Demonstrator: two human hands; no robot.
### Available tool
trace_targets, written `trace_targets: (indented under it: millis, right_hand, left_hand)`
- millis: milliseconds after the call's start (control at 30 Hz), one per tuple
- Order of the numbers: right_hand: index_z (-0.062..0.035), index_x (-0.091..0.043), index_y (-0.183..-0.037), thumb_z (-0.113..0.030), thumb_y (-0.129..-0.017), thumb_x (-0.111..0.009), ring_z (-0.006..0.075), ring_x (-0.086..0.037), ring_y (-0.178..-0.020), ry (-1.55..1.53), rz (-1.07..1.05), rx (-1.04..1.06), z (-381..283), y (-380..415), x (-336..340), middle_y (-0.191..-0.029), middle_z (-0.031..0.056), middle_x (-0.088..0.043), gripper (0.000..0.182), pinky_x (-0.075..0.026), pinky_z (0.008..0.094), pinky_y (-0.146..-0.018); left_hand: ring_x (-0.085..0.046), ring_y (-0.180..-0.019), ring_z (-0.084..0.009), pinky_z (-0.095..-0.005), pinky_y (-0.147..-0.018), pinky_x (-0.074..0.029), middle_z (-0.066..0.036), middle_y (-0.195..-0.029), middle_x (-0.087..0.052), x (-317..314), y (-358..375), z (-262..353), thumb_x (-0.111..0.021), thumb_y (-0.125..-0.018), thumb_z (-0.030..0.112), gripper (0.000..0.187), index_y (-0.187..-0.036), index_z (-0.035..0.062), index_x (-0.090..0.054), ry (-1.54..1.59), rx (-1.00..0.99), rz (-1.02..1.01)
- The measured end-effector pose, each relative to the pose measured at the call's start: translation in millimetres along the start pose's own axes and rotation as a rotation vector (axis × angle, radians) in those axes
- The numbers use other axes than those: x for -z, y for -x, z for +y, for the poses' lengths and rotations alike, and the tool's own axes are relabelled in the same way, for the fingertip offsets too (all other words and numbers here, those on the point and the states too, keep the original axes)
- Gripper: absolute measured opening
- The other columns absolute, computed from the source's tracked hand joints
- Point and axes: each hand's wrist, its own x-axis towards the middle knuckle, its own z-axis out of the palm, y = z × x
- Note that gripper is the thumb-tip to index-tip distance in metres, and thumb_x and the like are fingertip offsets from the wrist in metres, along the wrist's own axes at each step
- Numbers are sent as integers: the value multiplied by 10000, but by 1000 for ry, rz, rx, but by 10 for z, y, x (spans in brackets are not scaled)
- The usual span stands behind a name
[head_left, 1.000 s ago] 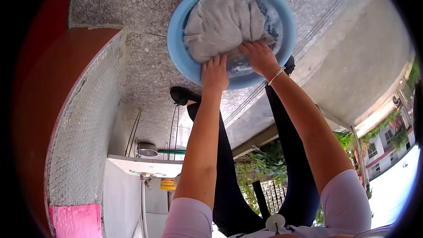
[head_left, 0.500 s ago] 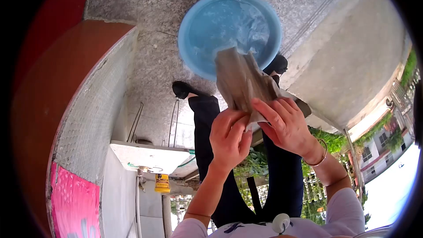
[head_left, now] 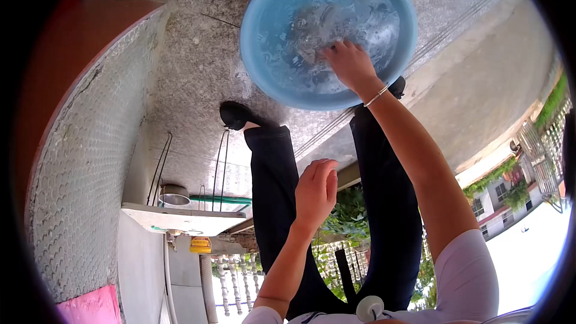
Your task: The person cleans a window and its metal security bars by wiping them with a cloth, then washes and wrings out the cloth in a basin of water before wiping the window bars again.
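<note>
A large light-blue basin [head_left: 251, 54] of rippling water stands on the ground in front of me. My right hand [head_left: 350, 65], with a bracelet at the wrist, reaches over its near side, its fingers at the water's surface. They look pinched on a grey-brown cloth [head_left: 313, 31], which lies mostly under water, blurred by ripples and bubbles. Above my lap hangs my left hand [head_left: 317, 189], away from the basin. Its fingers are curled together and nothing shows in them.
Left of my legs is a white ledge [head_left: 186, 219] with thin metal legs, a metal bowl [head_left: 174, 195] and a yellow container [head_left: 200, 245] near it. A patterned low wall [head_left: 90, 150] runs along the left. My black shoe [head_left: 236, 115] is close to the basin.
The cloth, earlier held up by both hands near the basin's rim, is now down in the water. My right hand has moved forward; my left has let go and drawn back slightly. The basin appears larger.
</note>
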Motion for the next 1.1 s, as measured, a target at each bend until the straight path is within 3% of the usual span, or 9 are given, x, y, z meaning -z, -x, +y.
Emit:
trace_targets:
  millis: [100, 167, 367, 567, 633, 700, 833, 933, 1100]
  right_hand:
    - [-164, -581, -1177, -84, -855, -525, 286, -604, -1012, 204, -219, 9, 37, -119, -168, -1190, 101, -558, 337, -513, 405, -848]
    - [-223, -539, -1285, -154, -886, -527, 291, -551, -1140, 60, -582, -287, -28, -230, -67, -1276, 110, -530, 405, -510, 434, -884]
    - [-56, -572, -938, -64, -789, -554, 337, -575, -799, -746, 88, -34, -304, 617, 1259, -805, 116, -572, 151, -467, 419, -671]
    - [-41, -569, -913, 30, -631, -591, 309, -545, -739, -959, 41, 174, -573, 1647, 2901, -870, 119, -533, 291, -474, 376, -688]
    - [-37, -568, -914, 45, -638, -582, 304, -545, -757, -1012, 40, 192, -547, 1864, 3035, -912, 127, -527, 288, -474, 367, -706]
    - [-32, -567, -915, 59, -644, -574, 299, -544, -775, -1072, 35, 208, -475, 2007, 3015, -955, 134, -521, 286, -474, 359, -724]
    - [-44, -533, -1129, 73, -696, -603, 328, -519, -1048, -1050, 100, -164, -197, 2110, 2289, -1226, 179, -448, 454, -466, 376, -859]
    - [-72, -458, -1279, 23, -698, -683, 346, -448, -1191, -1167, 200, -314, -330, 1812, 2130, -1324, 189, -420, 630, -429, 396, -961]
    - [-88, -431, -1317, -89, -709, -745, 336, -373, -1296, -1097, 297, 11, -381, 1446, 2261, -1391, 181, -394, 685, -374, 402, -1029]
  left_hand:
    - [-604, -892, -295, -342, -767, -489, -107, -947, -616, -10, -91, 52, -579, -849, 15, 154, -994, 65, -596, 34, 8, -3]
    - [-613, -895, -279, -345, -764, -490, -110, -935, -620, -9, -87, -36, -582, -848, 8, 189, -1032, 52, -578, -5, 12, 3]
    - [-599, -844, -218, -312, -690, -522, -109, -1200, -463, 36, -473, 1, -640, -784, -17, 657, -1369, 114, -371, -19, 40, 166]
    - [-534, -998, -256, -316, -800, -481, -80, -1312, -371, 123, -794, 594, -668, -736, -24, 611, -1309, 77, -481, -62, -197, 57]
    - [-544, -1001, -266, -332, -848, -460, -92, -1237, -452, 142, -784, 674, -671, -727, -26, 529, -1232, 55, -534, 32, -163, 13]
    - [-557, -997, -238, -324, -859, -452, -103, -1118, -534, 95, -761, 683, -651, -753, -33, 448, -1181, 37, -538, 118, -453, 213]
    - [-581, -1013, -234, -279, -791, -510, -110, -1095, -546, 233, -561, 914, -634, -723, -93, 450, -1143, 16, -514, 537, -24, 35]
    - [-569, -1034, -181, -276, -803, -515, -82, -1116, -540, 324, -396, 1314, -629, -756, -84, 432, -1159, 19, -508, 350, -133, 27]
    - [-541, -1087, -157, -292, -899, -479, -55, -1172, -521, 450, -48, 1716, -650, -785, -76, 402, -1152, 13, -513, 497, -175, -108]
